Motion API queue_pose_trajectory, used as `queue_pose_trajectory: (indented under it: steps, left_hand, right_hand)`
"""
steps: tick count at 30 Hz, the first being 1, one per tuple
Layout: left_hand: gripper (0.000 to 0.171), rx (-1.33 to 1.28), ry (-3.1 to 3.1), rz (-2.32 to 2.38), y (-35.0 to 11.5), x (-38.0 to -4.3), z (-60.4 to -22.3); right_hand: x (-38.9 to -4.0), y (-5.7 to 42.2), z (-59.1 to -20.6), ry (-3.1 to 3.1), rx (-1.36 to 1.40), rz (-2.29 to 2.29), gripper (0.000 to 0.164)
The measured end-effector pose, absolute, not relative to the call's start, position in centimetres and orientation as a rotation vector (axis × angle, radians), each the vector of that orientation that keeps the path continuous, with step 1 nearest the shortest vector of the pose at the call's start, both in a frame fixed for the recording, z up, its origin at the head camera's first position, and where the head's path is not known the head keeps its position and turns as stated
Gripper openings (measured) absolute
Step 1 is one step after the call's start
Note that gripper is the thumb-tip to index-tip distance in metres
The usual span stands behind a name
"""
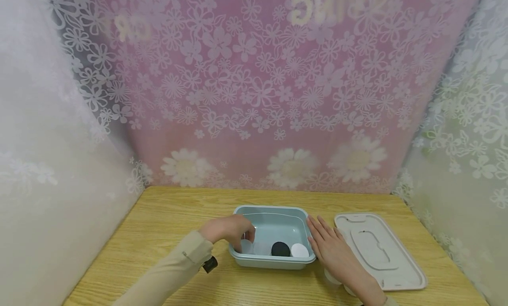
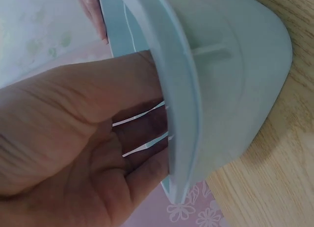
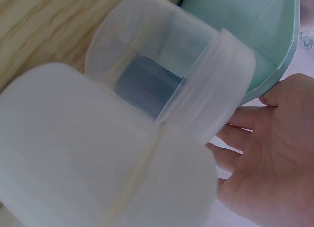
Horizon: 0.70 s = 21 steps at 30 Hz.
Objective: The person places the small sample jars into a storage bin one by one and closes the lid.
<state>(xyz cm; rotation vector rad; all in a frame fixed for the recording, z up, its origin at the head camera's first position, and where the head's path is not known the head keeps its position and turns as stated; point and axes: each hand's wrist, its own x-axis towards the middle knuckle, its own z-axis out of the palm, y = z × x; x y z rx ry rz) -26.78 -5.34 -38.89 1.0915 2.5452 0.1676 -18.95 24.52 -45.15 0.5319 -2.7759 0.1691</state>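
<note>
A light blue plastic bin [image 1: 274, 264] stands before me with several round-topped containers along its near side. My left hand [image 1: 230, 230] reaches over its left rim, thumb and fingers around a translucent round-topped container [image 1: 247, 247] in the near left corner. In the left wrist view, the bin wall [image 2: 225, 75] hides my left fingertips. To the right of that container stand another translucent one [image 1: 262, 248], a black-topped one [image 1: 280, 249] and a white-topped one [image 1: 299, 250]. My right hand [image 1: 335, 251] rests with straight fingers against the bin's right rim.
Flat on the wooden table [image 1: 174, 209] lies a whitish lid [image 1: 405, 262], right of the bin. Under my right forearm stand a clear jar [image 3: 147, 55] with a ribbed translucent cap and a white container [image 3: 98, 148]. Flowered curtains [image 1: 254, 98] enclose the table's back and sides.
</note>
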Motion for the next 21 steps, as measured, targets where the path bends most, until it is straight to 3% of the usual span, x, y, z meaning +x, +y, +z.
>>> queue_pose_trajectory:
  steps: [21]
  left_hand:
    - [0.019, 1.138, 2.511, 0.399, -5.96, -27.46, -39.35]
  right_hand:
    - [-19.03, 24.48, -45.14, -2.78, 0.525, 0.181, 0.055]
